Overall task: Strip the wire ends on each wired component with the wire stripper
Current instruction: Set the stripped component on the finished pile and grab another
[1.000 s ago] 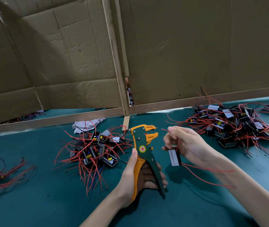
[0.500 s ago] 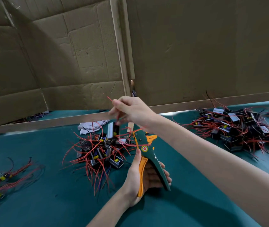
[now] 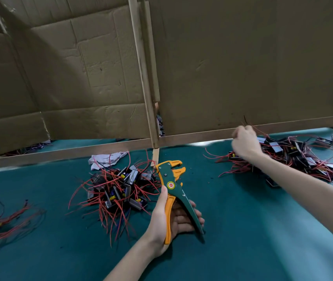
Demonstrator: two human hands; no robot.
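Note:
My left hand grips the green and orange wire stripper by its handles, jaws pointing up and spread apart, above the green table. Just left of the stripper lies a pile of black wired components with red leads. My right hand reaches far right onto a second pile of wired components, fingers curled down into its red wires. The hand is blurred, so what it pinches is unclear.
Cardboard walls on wooden frames close off the back of the table. A crumpled white paper lies behind the left pile. A few loose components with red wires lie at the far left edge.
My right hand dropped its component on the left pile and swung across to the right pile. The left hand and stripper stayed put.

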